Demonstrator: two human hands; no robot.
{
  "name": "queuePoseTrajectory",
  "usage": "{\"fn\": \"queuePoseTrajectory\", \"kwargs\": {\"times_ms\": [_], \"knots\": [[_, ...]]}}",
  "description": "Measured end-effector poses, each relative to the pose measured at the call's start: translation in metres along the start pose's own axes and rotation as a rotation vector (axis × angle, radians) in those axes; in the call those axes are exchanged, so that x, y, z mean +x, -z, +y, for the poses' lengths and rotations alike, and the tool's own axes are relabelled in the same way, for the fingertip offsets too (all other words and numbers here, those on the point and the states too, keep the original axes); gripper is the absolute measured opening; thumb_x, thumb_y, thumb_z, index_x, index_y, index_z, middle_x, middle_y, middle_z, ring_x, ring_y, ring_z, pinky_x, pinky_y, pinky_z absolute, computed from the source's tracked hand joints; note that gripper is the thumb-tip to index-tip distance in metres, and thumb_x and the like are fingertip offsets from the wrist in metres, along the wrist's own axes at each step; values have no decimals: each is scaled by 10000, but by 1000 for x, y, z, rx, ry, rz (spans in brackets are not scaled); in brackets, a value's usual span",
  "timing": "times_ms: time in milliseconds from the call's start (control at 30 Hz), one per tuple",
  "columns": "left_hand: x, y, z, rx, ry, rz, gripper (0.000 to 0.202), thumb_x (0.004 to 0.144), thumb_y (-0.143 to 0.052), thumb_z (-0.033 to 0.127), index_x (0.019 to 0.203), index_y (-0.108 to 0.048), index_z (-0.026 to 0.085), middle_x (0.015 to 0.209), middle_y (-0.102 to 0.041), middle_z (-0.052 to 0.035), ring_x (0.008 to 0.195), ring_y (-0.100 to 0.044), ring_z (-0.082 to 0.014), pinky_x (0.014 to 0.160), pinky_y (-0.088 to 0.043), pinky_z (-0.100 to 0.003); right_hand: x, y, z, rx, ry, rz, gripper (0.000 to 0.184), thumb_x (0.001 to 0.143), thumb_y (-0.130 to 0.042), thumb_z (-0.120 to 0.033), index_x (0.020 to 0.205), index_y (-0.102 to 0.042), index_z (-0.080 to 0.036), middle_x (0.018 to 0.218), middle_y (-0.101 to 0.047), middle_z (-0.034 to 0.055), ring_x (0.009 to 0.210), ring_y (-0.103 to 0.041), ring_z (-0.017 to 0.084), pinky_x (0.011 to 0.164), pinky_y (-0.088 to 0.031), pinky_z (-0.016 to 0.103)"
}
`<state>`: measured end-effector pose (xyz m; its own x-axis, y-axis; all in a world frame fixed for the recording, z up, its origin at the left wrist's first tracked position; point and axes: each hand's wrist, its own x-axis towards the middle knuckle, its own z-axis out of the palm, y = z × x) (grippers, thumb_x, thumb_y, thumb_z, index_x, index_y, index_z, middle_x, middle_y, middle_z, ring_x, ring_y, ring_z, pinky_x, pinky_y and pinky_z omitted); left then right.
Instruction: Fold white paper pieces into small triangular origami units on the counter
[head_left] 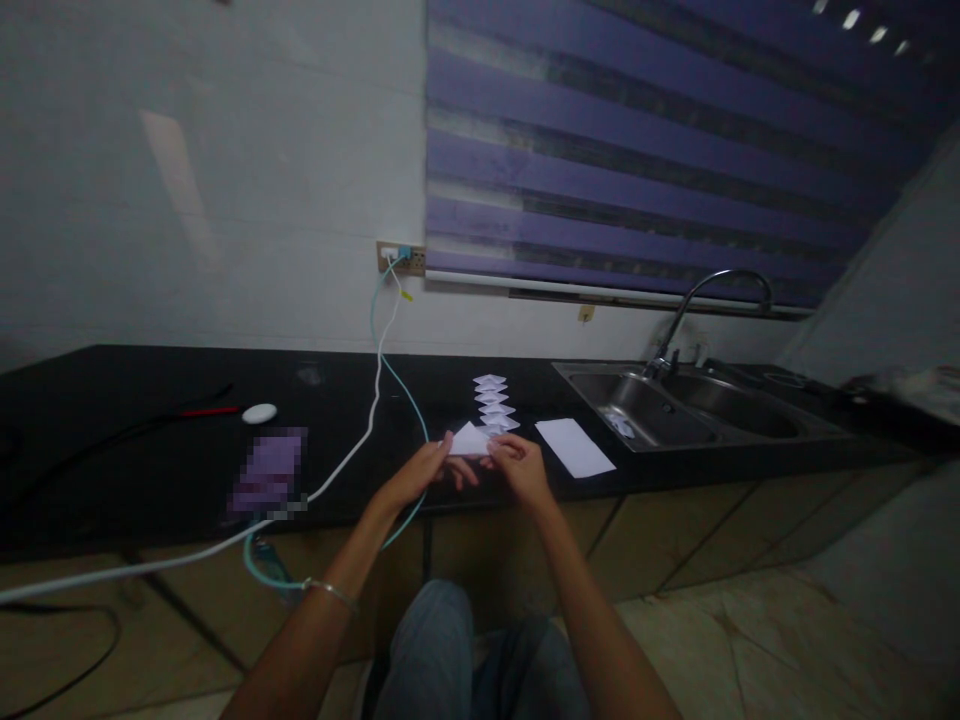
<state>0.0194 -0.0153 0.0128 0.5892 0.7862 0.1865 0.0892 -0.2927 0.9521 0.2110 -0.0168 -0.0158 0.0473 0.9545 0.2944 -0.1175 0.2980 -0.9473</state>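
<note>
A small folded white paper piece (471,440) is held over the front edge of the black counter (150,420). My left hand (420,472) pinches its left corner, and my right hand (519,468) pinches its right side. Both hands have their fingers closed on the paper. Just behind the hands a row of several folded white paper shapes (492,400) lies on the counter. A flat white sheet (574,446) lies to the right of my right hand.
A steel sink (675,405) with a curved tap (709,300) sits at the right. White and teal cables (379,380) run from a wall socket (401,258) across the counter. A white round object (259,413) and a blurred purple item (270,470) lie left.
</note>
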Motion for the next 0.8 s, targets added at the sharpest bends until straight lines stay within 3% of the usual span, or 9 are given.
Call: {"fn": "queuePoseTrajectory", "kwargs": {"times_ms": [200,333,467,600,700,800], "knots": [[7,1,-6,-58,38,33,701,877,-277,634,675,-658,82,627,-684,-120,447,-548,-118,443,-254,-222,1,1,2,-76,66,57,247,697,-715,-366,799,-730,-143,665,-696,52,607,-640,187,613,-513,304],[17,5,-18,-194,109,111,602,827,-401,647,870,-617,87,634,-679,-96,400,-550,-107,380,-189,-194,0,0,1,-126,124,75,235,727,-689,-366,829,-743,-161,712,-707,53,668,-643,201,667,-514,325],[17,9,-23,-269,100,126,535,809,-493,601,925,-600,90,664,-671,-87,432,-566,-105,371,-181,-180,-4,-2,-3,-177,177,12,221,716,-705,-362,833,-749,-179,800,-719,66,782,-650,227,754,-513,356],[16,10,-25,-231,97,103,514,821,-492,583,885,-622,90,673,-662,-82,469,-560,-100,388,-203,-176,-4,2,-3,-108,95,-120,315,729,-691,-421,935,-732,-185,898,-710,75,786,-650,212,753,-524,353],[14,9,-25,-147,59,130,483,804,-526,573,804,-628,101,623,-637,-50,439,-513,-85,406,-231,-182,-2,6,-1,56,-27,-165,427,782,-587,-531,974,-710,-171,912,-693,84,747,-641,185,685,-539,324],[9,6,-17,-112,37,134,412,790,-578,521,797,-639,113,617,-624,-33,492,-519,-100,461,-300,-191,0,8,-2,92,-57,-168,379,750,-634,-496,918,-709,-164,922,-684,78,764,-632,174,644,-525,275]]}}
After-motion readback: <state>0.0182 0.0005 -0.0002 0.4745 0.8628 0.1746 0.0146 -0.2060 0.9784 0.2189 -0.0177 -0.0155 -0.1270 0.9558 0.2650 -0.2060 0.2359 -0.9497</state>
